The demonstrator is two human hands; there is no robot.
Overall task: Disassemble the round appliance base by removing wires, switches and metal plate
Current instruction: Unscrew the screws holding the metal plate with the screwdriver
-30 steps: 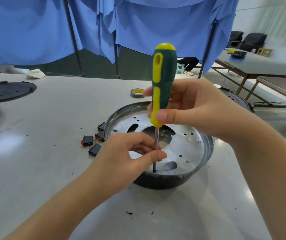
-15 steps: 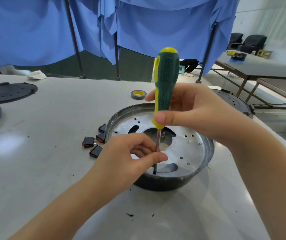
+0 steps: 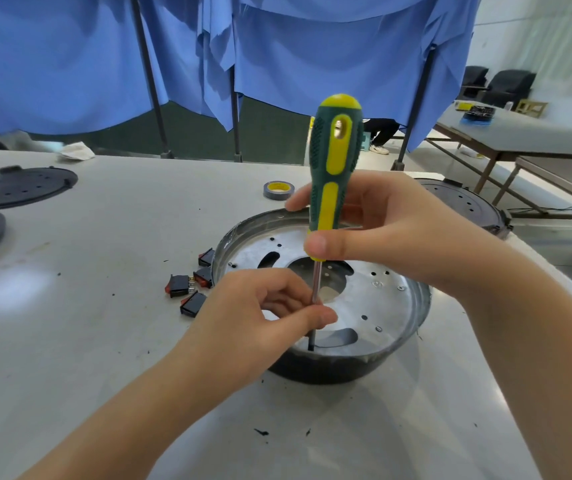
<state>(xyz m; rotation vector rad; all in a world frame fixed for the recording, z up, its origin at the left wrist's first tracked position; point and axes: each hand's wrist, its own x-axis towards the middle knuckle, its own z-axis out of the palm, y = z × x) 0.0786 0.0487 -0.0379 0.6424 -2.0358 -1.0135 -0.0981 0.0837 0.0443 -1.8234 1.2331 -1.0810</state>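
The round appliance base (image 3: 412, 327) sits on the table before me, dark outside, with a silver metal plate (image 3: 371, 303) full of holes and slots inside. A green and yellow screwdriver (image 3: 333, 161) stands upright with its tip on the plate's near edge. My right hand (image 3: 391, 230) grips the lower handle. My left hand (image 3: 260, 317) pinches the steel shaft between thumb and fingers, just above the tip. Several black and red rocker switches (image 3: 187, 289) lie on the table left of the base.
A roll of grey tape (image 3: 278, 190) lies behind the base. Black round covers (image 3: 18, 185) rest at the far left, and another round base (image 3: 464, 206) sits at the right. Dark crumbs dot the white table (image 3: 104, 237). Blue cloth hangs on poles behind.
The screwdriver handle has turned in my right hand, showing its yellow hanging hole now. Both hands stay in place on the tool, and the base has not moved.
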